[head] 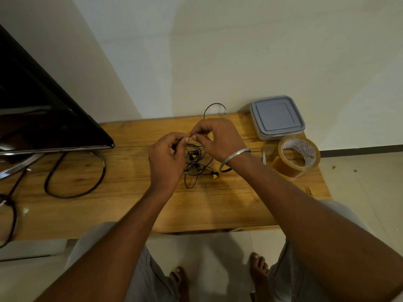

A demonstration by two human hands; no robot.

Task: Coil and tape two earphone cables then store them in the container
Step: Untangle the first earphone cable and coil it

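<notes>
Table (135, 210): wooden top, set against a pale wall.
Container (277, 117): clear plastic box w/ grey lid, far right corner of table. Lid on; contents can't be seen.
Tape roll (299, 156): brown packing tape, just in front of container, lying tilted w/ core facing up.
Small pale tool (264, 156): thin, lies just left of tape roll; type unclear.
Earphone cables (196, 166): black, tangled loose on table centre, yellow ear tips showing. One loop rises behind the hands toward the wall.
Left hand (168, 158): fingers curled, thumb and forefinger pinching a cable strand.
Right hand (218, 136): fingers curled, thumb and forefinger pinching the same strand close to left fingertips. Metal bangle (234, 159) on wrist.
Monitor (43, 110): dark screen at left on metal stand, thick black power cord (74, 171) looped on table beside it.
</notes>
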